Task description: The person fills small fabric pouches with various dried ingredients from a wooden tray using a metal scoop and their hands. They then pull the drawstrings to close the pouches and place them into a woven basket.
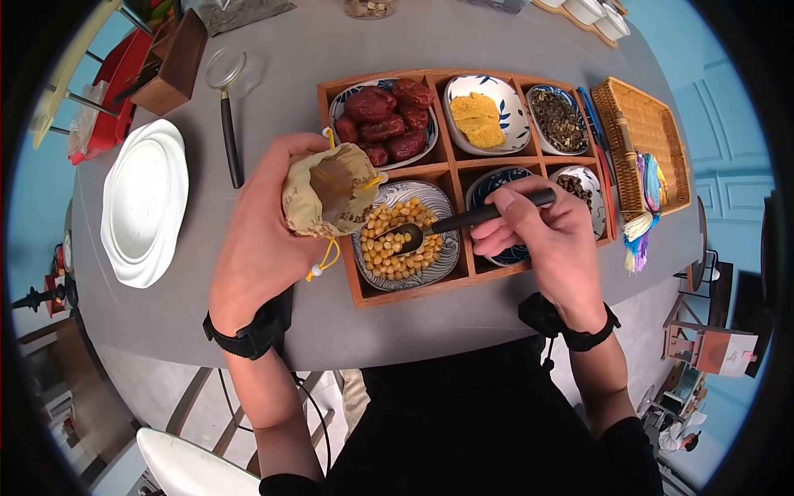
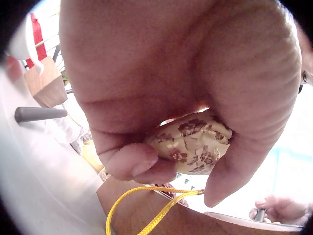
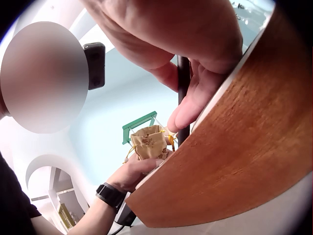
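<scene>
My left hand (image 1: 252, 236) grips a small cream drawstring pouch (image 1: 322, 198) with a brown floral print, its mouth spread wide and facing up. A yellow cord (image 2: 161, 215) dangles from it. In my right hand (image 1: 554, 240) is a dark scoop (image 1: 471, 218), pinched by the handle. Its bowl dips among yellow corn-like kernels (image 1: 397, 263) in a patterned dish at the front left of a wooden compartment tray (image 1: 496, 266). The pouch hangs just left of that dish, overlapping its edge in the head view. Behind my right fingers, a dark blue dish (image 1: 488, 183) is partly hidden.
Other dishes hold red dates (image 1: 385, 124), yellow powder (image 1: 478, 116), dried leaves (image 1: 561, 120) and dark pellets (image 1: 575, 188). A white dish (image 1: 145, 202) and a magnifying glass (image 1: 227, 124) lie left. On the right stands a wicker basket (image 1: 662, 132) with colourful tassels (image 1: 641, 240).
</scene>
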`<state>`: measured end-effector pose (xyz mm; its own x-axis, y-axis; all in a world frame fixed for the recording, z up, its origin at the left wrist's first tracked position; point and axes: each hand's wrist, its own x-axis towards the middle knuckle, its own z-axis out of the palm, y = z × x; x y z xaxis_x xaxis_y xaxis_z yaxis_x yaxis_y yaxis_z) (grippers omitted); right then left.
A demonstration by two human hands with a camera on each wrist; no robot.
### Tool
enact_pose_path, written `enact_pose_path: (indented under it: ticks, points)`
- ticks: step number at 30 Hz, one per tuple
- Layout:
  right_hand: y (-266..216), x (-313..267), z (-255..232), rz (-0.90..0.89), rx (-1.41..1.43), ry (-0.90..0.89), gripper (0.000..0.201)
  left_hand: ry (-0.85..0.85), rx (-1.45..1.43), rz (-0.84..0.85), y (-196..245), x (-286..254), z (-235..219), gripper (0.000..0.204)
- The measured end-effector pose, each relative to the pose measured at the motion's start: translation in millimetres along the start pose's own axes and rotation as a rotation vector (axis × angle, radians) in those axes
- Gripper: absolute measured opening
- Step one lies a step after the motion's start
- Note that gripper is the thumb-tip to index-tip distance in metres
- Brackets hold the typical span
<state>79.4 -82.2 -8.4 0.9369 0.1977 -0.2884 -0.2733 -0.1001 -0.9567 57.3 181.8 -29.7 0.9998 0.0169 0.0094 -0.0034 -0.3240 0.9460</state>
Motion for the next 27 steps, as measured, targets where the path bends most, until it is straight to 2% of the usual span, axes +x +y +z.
enact_pose_path:
  ticks: [12, 16, 18, 20, 22, 25, 27]
  points:
    - [-5, -5, -28, -0.135, 0.206, 0.114, 0.022, -0.008, 0.114, 0.015, -1, -2, -2, 0.06]
    - [-32, -9, -10, -0.238, 0.156, 0.109, 0.022, -0.024, 0.115, 0.014, -2, -1, -2, 0.057]
    - [-42, -8, 10, -0.326, -0.014, 0.102, 0.024, -0.021, 0.082, 0.015, -5, -2, 0, 0.057]
    - [-49, -10, 17, -0.4, -0.092, -0.074, 0.022, -0.015, 0.05, 0.018, -4, -1, 0, 0.056]
    - [-42, -9, 7, -0.561, -0.194, -0.148, 0.023, -0.014, 0.08, 0.022, -2, -1, 0, 0.055]
    - [-37, -18, -12, -0.564, -0.104, -0.009, 0.03, -0.006, 0.13, 0.086, -4, -1, -1, 0.054]
    - [-36, -24, -30, -0.515, -0.102, -0.025, 0.022, -0.028, 0.167, 0.062, -2, -2, -4, 0.058]
